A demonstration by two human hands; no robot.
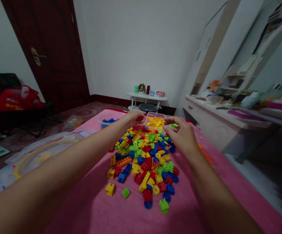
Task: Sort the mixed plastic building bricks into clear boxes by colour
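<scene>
A large pile of toy building bricks (141,152) in red, yellow, blue, green and orange lies on a pink cloth (89,208). My left hand (134,119) is at the far left side of the pile, its fingers curled about a red brick (139,118). Between my hands stands a clear plastic box (153,114) with yellow bricks (156,122) in it. My right hand (182,131) is at the right of this box, thumb and forefinger apart, with nothing visible between them. Green bricks (174,125) show just behind its fingers.
A clear tub (99,118) with blue bricks (110,120) stands left of my left forearm. Orange bricks (204,152) lie right of my right forearm. A clear plastic bag (55,143) lies at the left. A white dresser (211,118) stands along the right side.
</scene>
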